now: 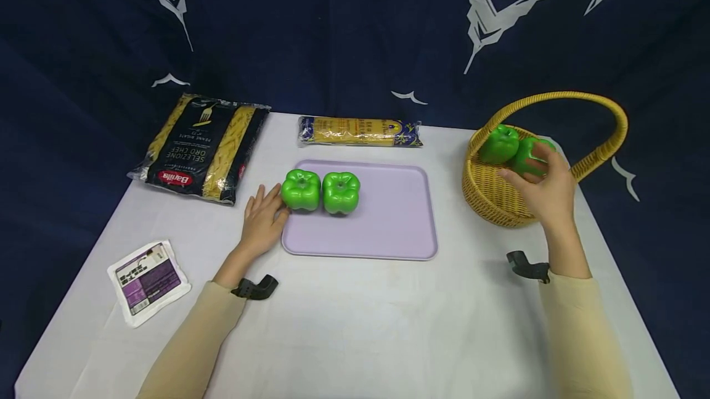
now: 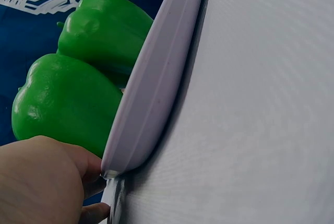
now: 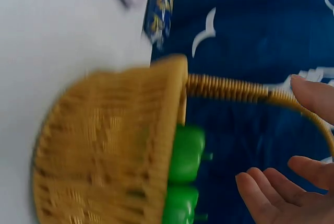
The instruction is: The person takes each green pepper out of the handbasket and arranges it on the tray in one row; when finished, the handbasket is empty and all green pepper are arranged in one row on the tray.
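My left hand [image 1: 262, 221] lies at the left edge of the lilac tray [image 1: 388, 220], its fingers fairly straight. In the left wrist view, its thumb and fingers touch the tray rim beside a green bell pepper [image 2: 65, 104]. Two green bell peppers [image 1: 341, 193] stand side by side on the tray's left part. Over the wicker basket [image 1: 493, 203] hovers my right hand [image 1: 550, 192], thumb and fingers spread apart. Two more green bell peppers [image 1: 499, 144] sit inside the basket. The right wrist view shows a gap between that hand [image 3: 284, 192] and those peppers [image 3: 187, 153].
A black bag of penne [image 1: 188, 149] lies at the back left, and a long pasta packet [image 1: 355, 132] behind the tray. Near the left edge is a white and purple sachet [image 1: 148, 282]. The basket's tall arched handle [image 1: 554, 97] rises behind the right hand.
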`<action>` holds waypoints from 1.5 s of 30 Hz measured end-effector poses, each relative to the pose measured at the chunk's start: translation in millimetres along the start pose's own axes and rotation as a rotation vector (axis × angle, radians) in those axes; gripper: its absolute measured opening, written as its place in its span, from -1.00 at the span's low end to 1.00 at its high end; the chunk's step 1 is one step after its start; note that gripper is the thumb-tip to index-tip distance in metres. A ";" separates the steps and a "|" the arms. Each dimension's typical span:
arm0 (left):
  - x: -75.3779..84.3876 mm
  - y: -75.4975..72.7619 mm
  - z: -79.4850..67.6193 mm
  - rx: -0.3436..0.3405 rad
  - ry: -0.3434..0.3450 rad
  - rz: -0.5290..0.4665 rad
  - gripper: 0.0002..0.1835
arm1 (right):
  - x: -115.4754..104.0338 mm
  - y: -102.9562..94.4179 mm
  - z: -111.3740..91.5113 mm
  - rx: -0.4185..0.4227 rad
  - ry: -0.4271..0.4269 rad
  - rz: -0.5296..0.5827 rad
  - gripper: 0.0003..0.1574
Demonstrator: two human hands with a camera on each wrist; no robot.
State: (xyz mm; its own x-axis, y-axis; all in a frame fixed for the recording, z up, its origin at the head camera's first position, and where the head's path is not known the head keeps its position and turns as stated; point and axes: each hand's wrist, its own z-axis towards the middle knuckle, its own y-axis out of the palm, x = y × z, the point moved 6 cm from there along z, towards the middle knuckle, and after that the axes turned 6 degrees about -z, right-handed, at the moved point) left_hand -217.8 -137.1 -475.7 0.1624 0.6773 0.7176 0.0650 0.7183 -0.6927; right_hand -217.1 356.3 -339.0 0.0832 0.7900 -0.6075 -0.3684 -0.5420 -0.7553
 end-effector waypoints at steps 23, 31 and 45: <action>0.9 -0.4 -1.1 0.005 0.003 -0.010 -0.48 | 54.0 -22.8 55.5 -0.003 0.248 -0.054 0.07; 0.7 -0.3 -1.4 0.023 0.018 -0.010 -0.47 | 61.2 -13.9 61.2 -0.007 0.241 -0.044 0.07; 1.0 -0.3 -1.4 0.032 0.021 0.003 -0.48 | 67.1 -3.5 65.6 0.009 0.275 0.001 0.07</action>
State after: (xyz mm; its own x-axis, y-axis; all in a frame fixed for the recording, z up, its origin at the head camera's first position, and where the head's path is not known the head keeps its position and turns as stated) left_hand -216.3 -136.9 -474.9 0.1834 0.6759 0.7138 0.0327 0.7215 -0.6917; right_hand -271.0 430.0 -361.0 0.3310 0.6810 -0.6533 -0.3767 -0.5394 -0.7531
